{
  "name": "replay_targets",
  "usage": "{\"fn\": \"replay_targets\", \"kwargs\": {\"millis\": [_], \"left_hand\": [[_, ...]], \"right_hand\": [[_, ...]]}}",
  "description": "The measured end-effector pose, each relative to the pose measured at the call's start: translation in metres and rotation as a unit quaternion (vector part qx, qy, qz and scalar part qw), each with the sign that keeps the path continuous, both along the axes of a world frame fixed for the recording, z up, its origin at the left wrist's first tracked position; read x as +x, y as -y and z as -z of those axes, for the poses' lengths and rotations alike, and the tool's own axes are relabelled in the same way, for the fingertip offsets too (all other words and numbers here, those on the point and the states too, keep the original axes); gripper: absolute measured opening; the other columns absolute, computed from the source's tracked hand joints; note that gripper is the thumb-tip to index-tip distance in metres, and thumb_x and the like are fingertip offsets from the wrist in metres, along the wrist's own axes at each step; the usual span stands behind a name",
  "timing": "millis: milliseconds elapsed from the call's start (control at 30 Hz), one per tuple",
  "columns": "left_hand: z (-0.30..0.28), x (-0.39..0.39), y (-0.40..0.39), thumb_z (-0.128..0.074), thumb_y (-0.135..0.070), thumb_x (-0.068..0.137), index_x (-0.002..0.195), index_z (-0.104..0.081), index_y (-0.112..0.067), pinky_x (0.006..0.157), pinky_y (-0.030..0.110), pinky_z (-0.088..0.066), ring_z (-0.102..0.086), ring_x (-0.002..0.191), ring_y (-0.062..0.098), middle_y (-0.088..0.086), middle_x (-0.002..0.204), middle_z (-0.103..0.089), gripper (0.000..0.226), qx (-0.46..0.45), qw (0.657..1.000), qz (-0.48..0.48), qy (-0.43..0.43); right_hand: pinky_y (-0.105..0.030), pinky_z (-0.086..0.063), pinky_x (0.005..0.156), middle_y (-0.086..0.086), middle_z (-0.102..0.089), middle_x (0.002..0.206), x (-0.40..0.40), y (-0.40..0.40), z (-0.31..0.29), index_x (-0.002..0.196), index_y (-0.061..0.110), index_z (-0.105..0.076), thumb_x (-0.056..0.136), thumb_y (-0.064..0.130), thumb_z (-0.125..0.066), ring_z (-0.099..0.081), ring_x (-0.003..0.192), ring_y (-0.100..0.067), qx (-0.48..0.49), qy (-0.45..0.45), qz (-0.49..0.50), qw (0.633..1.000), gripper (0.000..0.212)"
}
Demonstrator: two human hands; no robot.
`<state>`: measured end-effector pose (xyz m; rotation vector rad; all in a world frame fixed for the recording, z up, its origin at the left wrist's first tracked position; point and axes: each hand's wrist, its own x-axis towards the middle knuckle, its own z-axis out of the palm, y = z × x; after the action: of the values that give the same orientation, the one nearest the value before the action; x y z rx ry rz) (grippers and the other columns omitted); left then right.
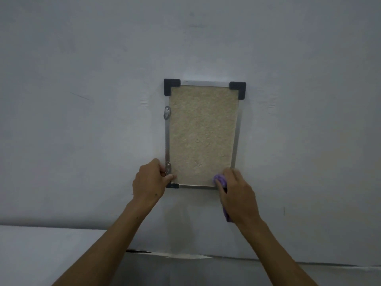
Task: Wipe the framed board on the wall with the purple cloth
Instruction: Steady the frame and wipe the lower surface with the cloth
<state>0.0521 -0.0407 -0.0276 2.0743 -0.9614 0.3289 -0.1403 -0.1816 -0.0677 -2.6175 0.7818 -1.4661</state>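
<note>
A framed board (202, 135) hangs upright on the white wall, with a beige cork-like face, a thin metal frame and black corner caps. My left hand (150, 182) grips the frame's lower left edge beside a metal bracket (168, 168). My right hand (237, 193) presses a bunched purple cloth (219, 180) against the board's lower right corner, hiding that corner. A tail of the cloth hangs down under my right wrist.
A second metal bracket (167, 113) sits on the frame's upper left side. Below the board a white ledge (51, 244) runs along the wall, with a dark gap (138, 251) at its seam.
</note>
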Motion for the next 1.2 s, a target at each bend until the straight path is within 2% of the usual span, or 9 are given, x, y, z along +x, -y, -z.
{"fn": "replay_targets", "kwargs": {"millis": [167, 333, 500, 667, 767, 967, 1067, 1133, 1200], "left_hand": [[0.002, -0.001, 0.000, -0.077, -0.038, 0.084, 0.086, -0.057, -0.019, 0.065, 0.036, -0.055, -0.061, 0.073, 0.015, -0.004, 0.079, -0.062, 0.027, 0.002, 1.000, -0.004, -0.003], [0.005, 0.000, 0.001, -0.077, -0.036, 0.084, 0.083, -0.055, -0.021, 0.055, 0.028, -0.044, -0.059, 0.069, 0.011, -0.006, 0.077, -0.061, 0.027, -0.002, 1.000, 0.000, -0.001], [0.004, 0.001, 0.001, -0.076, -0.037, 0.085, 0.086, -0.053, -0.019, 0.055, 0.028, -0.042, -0.059, 0.070, 0.013, -0.003, 0.078, -0.062, 0.029, 0.007, 1.000, 0.007, 0.007], [0.004, -0.001, 0.001, -0.076, -0.037, 0.085, 0.087, -0.053, -0.019, 0.059, 0.033, -0.049, -0.060, 0.070, 0.015, -0.003, 0.079, -0.062, 0.030, 0.009, 1.000, 0.008, 0.003], [0.005, 0.000, 0.002, -0.076, -0.037, 0.084, 0.087, -0.052, -0.019, 0.056, 0.029, -0.045, -0.060, 0.070, 0.014, -0.002, 0.079, -0.062, 0.030, 0.005, 1.000, 0.009, 0.004], [0.007, 0.001, 0.001, -0.076, -0.038, 0.085, 0.086, -0.050, -0.020, 0.057, 0.031, -0.047, -0.059, 0.068, 0.014, -0.004, 0.078, -0.060, 0.032, 0.016, 1.000, 0.011, 0.007], [0.007, 0.003, 0.001, -0.076, -0.037, 0.085, 0.084, -0.048, -0.022, 0.056, 0.031, -0.047, -0.058, 0.066, 0.012, -0.005, 0.076, -0.059, 0.031, 0.014, 1.000, 0.011, 0.003], [0.007, 0.004, 0.001, -0.075, -0.036, 0.086, 0.083, -0.048, -0.021, 0.058, 0.033, -0.049, -0.058, 0.067, 0.014, -0.004, 0.076, -0.059, 0.031, 0.016, 1.000, 0.011, 0.001], [0.006, 0.004, 0.001, -0.075, -0.036, 0.085, 0.084, -0.049, -0.020, 0.060, 0.035, -0.051, -0.058, 0.068, 0.015, -0.004, 0.077, -0.059, 0.031, 0.019, 1.000, 0.010, 0.002]], "right_hand": [[-0.022, -0.039, 0.058, -0.002, -0.053, 0.094, 0.007, 0.006, -0.027, 0.098, 0.013, -0.052, 0.100, 0.028, -0.061, -0.047, 0.067, -0.012, 0.010, 0.093, 0.032, 0.995, 0.018], [-0.031, -0.052, 0.061, -0.006, -0.059, 0.101, -0.004, -0.007, 0.007, 0.109, 0.010, -0.060, 0.101, 0.028, -0.058, -0.059, 0.075, -0.020, 0.046, 0.024, 0.011, 0.999, 0.020], [-0.026, -0.039, 0.059, -0.004, -0.053, 0.094, -0.004, 0.007, -0.036, 0.096, 0.012, -0.052, 0.099, 0.028, -0.061, -0.052, 0.069, -0.017, 0.024, 0.076, 0.047, 0.996, 0.018], [-0.030, -0.048, 0.054, -0.008, -0.054, 0.094, -0.007, -0.004, -0.020, 0.098, 0.006, -0.056, 0.101, 0.025, -0.058, -0.056, 0.067, -0.022, 0.013, 0.059, 0.048, 0.997, 0.020], [-0.037, -0.052, 0.056, -0.006, -0.055, 0.098, -0.008, -0.001, -0.015, 0.097, 0.009, -0.056, 0.099, 0.026, -0.059, -0.058, 0.070, -0.023, 0.029, 0.024, 0.037, 0.999, 0.018], [-0.029, -0.047, 0.053, -0.007, -0.054, 0.096, -0.008, -0.002, -0.012, 0.098, 0.007, -0.057, 0.098, 0.024, -0.064, -0.056, 0.067, -0.021, 0.021, 0.074, 0.052, 0.996, 0.019], [-0.032, -0.052, 0.053, -0.007, -0.055, 0.098, -0.008, -0.005, 0.001, 0.099, 0.007, -0.058, 0.099, 0.023, -0.062, -0.058, 0.067, -0.023, 0.030, 0.045, 0.045, 0.997, 0.017], [-0.033, -0.051, 0.054, -0.007, -0.055, 0.099, -0.007, 0.001, -0.010, 0.099, 0.008, -0.057, 0.099, 0.024, -0.061, -0.056, 0.068, -0.021, 0.025, 0.055, 0.044, 0.997, 0.016], [-0.027, -0.045, 0.055, -0.006, -0.053, 0.097, -0.006, 0.006, -0.028, 0.097, 0.009, -0.054, 0.098, 0.024, -0.063, -0.050, 0.067, -0.016, 0.001, 0.094, 0.054, 0.994, 0.018]]}}
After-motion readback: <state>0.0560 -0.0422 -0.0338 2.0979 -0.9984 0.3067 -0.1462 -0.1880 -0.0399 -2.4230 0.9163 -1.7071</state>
